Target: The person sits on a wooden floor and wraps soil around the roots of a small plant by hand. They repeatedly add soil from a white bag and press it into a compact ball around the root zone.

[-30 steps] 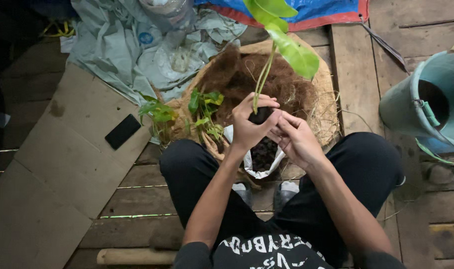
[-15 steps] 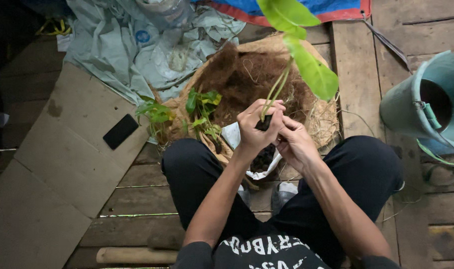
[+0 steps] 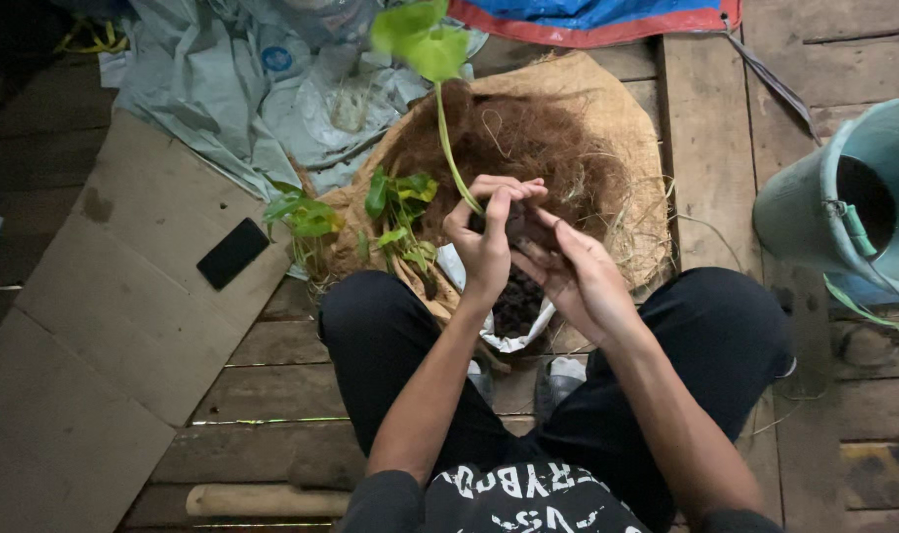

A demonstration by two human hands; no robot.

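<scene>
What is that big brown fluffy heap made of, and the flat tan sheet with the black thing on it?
The brown fluffy heap looks like dry plant fibre, maybe coconut husk: loose, wiry, matte strands. The flat tan sheet looks like cardboard: dull, creased, with fold lines. The flat black rectangle on it is smooth, perhaps a phone.

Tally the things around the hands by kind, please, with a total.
Held plant: 1
Loose plants: 2
Soil bag: 1
Fibre pile: 1
Bucket: 1
Phone: 1
Cardboard: 1
Stick: 1
Total: 9
Left hand and right hand grip the held plant's base.
</scene>
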